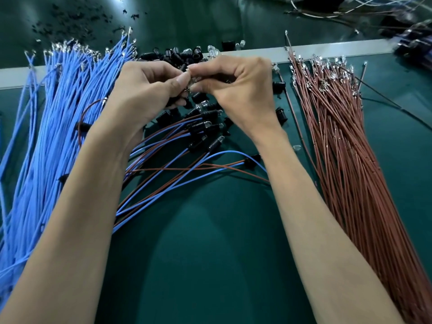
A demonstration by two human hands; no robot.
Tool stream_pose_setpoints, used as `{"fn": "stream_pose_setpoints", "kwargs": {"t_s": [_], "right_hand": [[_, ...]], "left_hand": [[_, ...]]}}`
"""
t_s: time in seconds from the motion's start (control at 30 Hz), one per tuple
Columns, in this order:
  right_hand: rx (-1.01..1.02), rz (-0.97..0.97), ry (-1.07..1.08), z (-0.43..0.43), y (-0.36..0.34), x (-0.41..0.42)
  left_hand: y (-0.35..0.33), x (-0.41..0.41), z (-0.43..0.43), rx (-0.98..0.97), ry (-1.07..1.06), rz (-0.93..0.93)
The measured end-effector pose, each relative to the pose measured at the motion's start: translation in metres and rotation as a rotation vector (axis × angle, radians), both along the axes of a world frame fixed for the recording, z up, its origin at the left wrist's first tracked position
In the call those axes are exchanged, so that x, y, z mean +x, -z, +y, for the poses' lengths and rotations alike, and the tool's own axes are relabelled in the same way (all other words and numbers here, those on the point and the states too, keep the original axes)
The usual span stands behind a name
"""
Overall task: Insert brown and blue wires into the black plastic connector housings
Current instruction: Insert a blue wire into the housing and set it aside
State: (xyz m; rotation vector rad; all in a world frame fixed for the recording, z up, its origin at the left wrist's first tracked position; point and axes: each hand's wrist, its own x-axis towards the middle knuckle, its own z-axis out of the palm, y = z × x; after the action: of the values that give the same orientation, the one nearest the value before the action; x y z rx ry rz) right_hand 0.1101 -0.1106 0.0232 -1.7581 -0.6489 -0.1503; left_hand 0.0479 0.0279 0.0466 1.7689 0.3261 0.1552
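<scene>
Green matting covers the tabletop (210, 253), with a pale strip running across its far side. From my remote seat I see a thick bundle of blue wires (58, 136) lying on the left and a bundle of brown wires (339, 148) on the right. Loose black housings (177, 56) sit scattered along the strip, and finished pairs (201, 129), housings with a brown and a blue wire each, lie between the forearms.

Both hands meet above that pile. My left hand (149, 90) pinches a small part between thumb and fingers; my right hand (238, 85) pinches in toward it from the other side, fingertips touching. What sits in each grip is mostly hidden, though something small and clear glints between them.

To do this step well, I judge the terminal should be lined up straight with the cavity, pushed along its axis without bending the wire, then tugged lightly to confirm it has seated.
</scene>
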Motion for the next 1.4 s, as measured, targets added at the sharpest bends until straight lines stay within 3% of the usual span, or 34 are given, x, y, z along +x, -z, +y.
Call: {"fn": "stream_pose_setpoints", "kwargs": {"t_s": [0.5, 0.93, 1.4], "right_hand": [[-0.035, 0.027, -0.179, -0.010, -0.007, 0.004], [-0.041, 0.016, -0.088, -0.033, -0.007, 0.014], [0.021, 0.074, -0.170, -0.028, -0.005, 0.010]], "left_hand": [[0.002, -0.003, 0.005, 0.017, 0.140, 0.045], [-0.005, -0.013, 0.025, 0.357, 0.329, 0.102], [0.003, -0.005, 0.007, 0.255, 0.286, -0.093]]}}
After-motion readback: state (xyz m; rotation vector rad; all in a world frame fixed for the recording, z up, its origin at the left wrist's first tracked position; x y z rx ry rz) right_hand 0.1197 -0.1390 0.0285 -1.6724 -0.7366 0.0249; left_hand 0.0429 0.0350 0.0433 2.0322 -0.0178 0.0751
